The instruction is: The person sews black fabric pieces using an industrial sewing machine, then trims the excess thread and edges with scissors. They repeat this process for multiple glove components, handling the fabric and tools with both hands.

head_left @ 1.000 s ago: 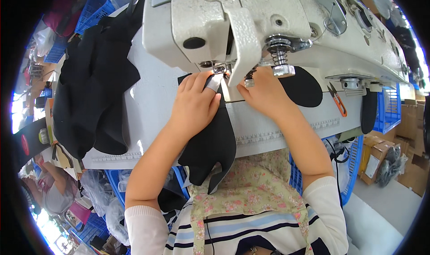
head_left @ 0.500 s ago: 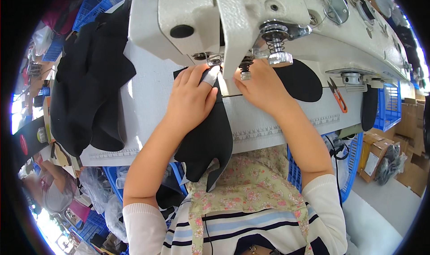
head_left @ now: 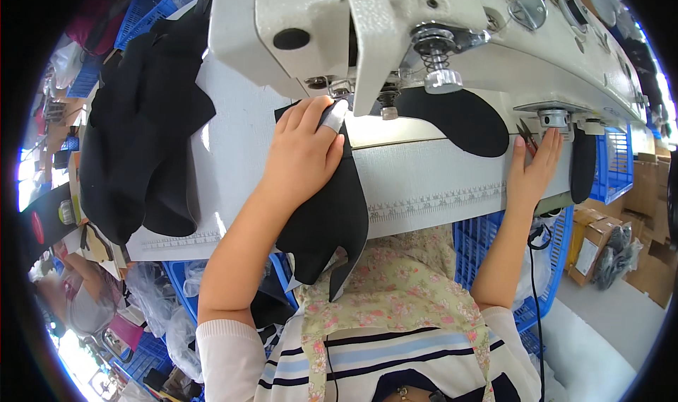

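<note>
Black fabric piece over front edge of pale-grey worktop — black pile, left edge; off-white sewing machine; green apron — pink floral.

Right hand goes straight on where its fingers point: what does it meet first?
Probably the round metal fitting just ahead of the right hand; depth unclear, so it could miss.

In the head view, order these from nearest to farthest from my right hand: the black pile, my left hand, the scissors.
1. Scissors: at your right hand, partly hidden by its fingers.
2. Left hand: to the left, on the black piece.
3. Black pile: farther left, beyond the left hand.
</note>
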A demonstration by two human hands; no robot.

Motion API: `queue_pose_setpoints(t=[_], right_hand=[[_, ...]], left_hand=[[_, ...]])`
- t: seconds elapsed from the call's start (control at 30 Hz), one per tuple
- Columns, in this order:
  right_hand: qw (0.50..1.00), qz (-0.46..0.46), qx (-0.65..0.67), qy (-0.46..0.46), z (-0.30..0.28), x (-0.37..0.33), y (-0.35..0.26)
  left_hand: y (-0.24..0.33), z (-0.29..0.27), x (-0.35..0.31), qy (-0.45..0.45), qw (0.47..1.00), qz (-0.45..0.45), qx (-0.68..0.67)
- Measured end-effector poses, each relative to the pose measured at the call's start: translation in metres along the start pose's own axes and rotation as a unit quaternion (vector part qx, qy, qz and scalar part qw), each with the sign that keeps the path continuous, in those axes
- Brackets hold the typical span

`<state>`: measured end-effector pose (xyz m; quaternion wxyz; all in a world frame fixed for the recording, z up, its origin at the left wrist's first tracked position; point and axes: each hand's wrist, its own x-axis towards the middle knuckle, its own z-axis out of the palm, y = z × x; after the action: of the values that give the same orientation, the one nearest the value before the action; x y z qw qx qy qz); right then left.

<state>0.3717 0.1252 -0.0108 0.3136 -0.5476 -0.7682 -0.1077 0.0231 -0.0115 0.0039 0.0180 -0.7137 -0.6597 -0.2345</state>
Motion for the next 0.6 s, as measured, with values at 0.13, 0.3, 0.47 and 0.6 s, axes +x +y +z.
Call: queue_pose_setpoints(t=[0.13,0.3,0.47,0.6], right_hand=[[1.000,-0.012,-0.010,-0.027,0.0032,-0.0034,0.0068],[0.999,-0.005,-0.018,-0.034,0.0014,-0.0032,0.0051],[0.999,0.011,-0.015,-0.033,0.0009,-0.0035,0.0012],[0.999,0.015,-0.014,-0.035,0.0016,-0.0038,0.0025]], left_hand=[[-0.0009,-0.0020,0.0011,0.004,1.000,0.007,0.003],[-0.0009,-0.0022,0.0009,0.005,1.000,0.010,0.001],[-0.0028,-0.0027,-0.0001,-0.030,0.999,0.003,-0.015],[-0.0025,-0.0029,0.0004,-0.024,1.000,0.008,-0.014]])
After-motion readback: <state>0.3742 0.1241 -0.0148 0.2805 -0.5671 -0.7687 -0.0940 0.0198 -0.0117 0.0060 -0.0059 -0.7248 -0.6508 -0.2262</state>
